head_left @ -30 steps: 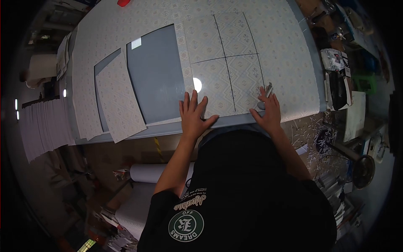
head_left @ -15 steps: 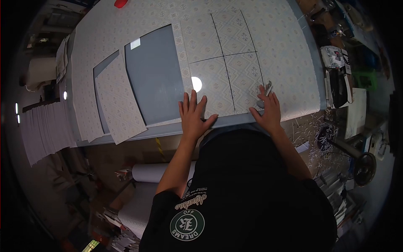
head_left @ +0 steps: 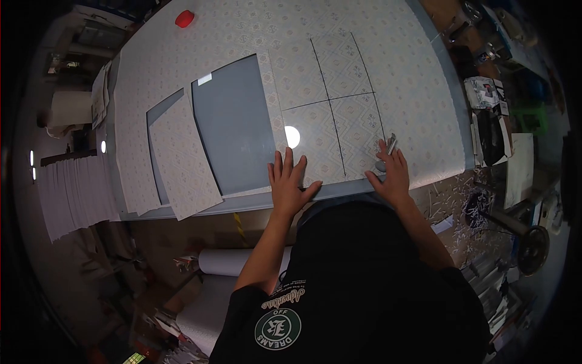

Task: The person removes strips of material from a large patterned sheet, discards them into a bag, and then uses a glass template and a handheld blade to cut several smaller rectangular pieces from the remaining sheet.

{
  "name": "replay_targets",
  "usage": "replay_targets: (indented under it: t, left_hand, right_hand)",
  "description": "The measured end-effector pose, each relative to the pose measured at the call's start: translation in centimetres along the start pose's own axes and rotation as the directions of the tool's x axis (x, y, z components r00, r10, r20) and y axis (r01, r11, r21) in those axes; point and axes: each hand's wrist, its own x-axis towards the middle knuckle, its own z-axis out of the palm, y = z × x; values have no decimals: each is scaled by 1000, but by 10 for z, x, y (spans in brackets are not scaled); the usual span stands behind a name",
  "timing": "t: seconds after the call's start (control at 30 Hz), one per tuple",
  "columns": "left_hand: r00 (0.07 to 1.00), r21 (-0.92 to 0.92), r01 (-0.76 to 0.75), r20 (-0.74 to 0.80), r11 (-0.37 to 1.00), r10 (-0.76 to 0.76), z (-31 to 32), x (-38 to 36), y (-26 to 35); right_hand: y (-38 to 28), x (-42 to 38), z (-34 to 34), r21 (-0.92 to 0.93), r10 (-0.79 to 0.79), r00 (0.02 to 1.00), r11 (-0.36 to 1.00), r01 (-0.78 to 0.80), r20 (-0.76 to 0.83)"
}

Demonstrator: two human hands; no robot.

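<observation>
My left hand [head_left: 291,187] lies flat with fingers spread at the near edge of a patterned sheet [head_left: 424,97], beside a rectangular cut-out that shows the grey table [head_left: 233,130]. My right hand [head_left: 394,176] rests open on the sheet further right. A slim metallic tool [head_left: 393,143] lies against its fingertips; its exact kind is not clear. Between thumb and forefinger sits a small grey rounded object [head_left: 381,165], partly hidden. Dark straight lines [head_left: 329,100] cross on the sheet between and beyond my hands.
A loose cut piece of patterned sheet [head_left: 185,161] overhangs the near table edge. A red object [head_left: 184,19] sits at the far side. Stacked sheets [head_left: 76,194] hang at left. White rolls [head_left: 227,262] lie below the table, and paper scraps [head_left: 451,194] litter the floor at right.
The whole view has shifted, so the table and both hands appear lower and slightly further right. Relative to the sheet, both hands stay in nearly the same spots.
</observation>
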Motion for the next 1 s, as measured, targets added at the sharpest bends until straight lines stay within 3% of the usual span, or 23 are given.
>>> replay_targets:
  t: [1.0]
  left_hand:
    - [1000, -19, 15, -10, 1000, -15, 2, -3, 2]
  right_hand:
    - [2, -1, 0, 17, 9, 999, 1000, -10, 34]
